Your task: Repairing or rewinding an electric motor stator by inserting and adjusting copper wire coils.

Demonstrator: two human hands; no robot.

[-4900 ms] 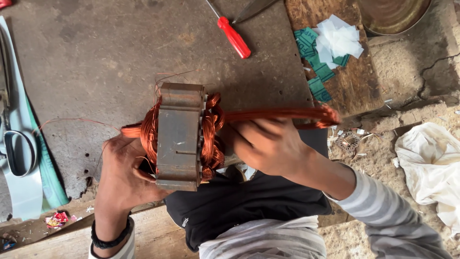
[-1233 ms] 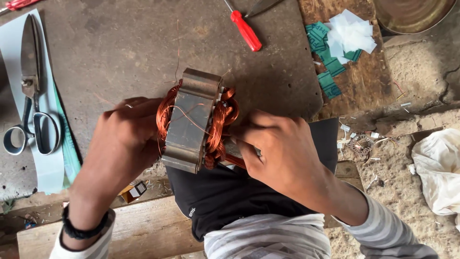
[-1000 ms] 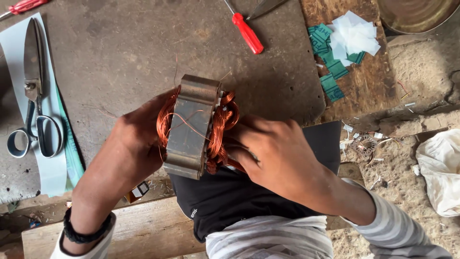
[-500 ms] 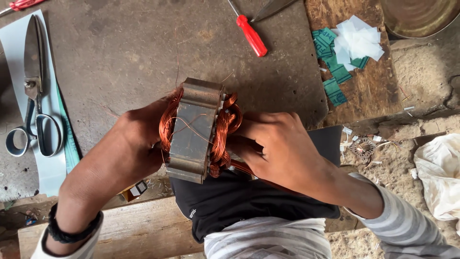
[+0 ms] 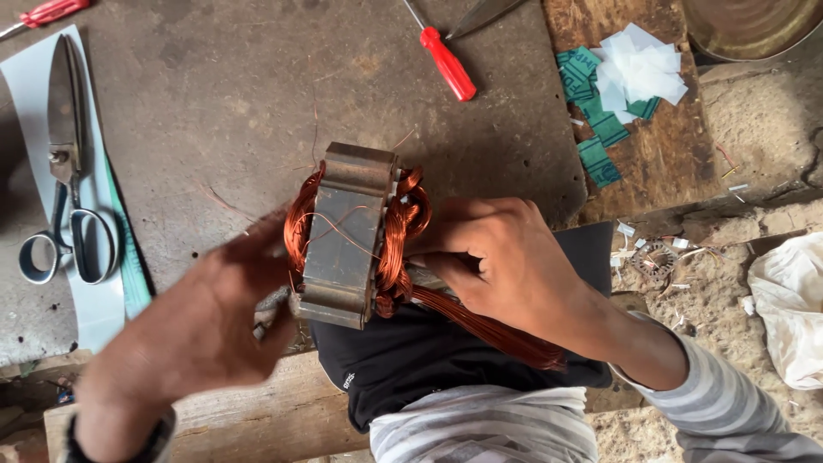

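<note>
A grey metal motor stator (image 5: pixel 347 236) with orange copper windings bulging from both ends stands on edge at the near rim of a dark work slab (image 5: pixel 214 129). My left hand (image 5: pixel 206 321) presses against its left side, blurred by motion. My right hand (image 5: pixel 493 257) grips the right end of the stator at the copper coil, fingers curled in. A loose bundle of copper wire (image 5: pixel 489 330) trails from under that hand across my dark lap.
Large scissors (image 5: pixel 64 206) lie on a pale sheet at the left. A red-handled screwdriver (image 5: pixel 446 62) lies at the top, another red handle (image 5: pixel 51 10) at top left. Green and white paper slips (image 5: pixel 621 81) sit on a wooden board. A white cloth (image 5: pixel 789 309) lies right.
The stator stays between my hands. My left hand has slid lower and back along its left side. A copper wire bundle now shows trailing from my right hand over my lap.
</note>
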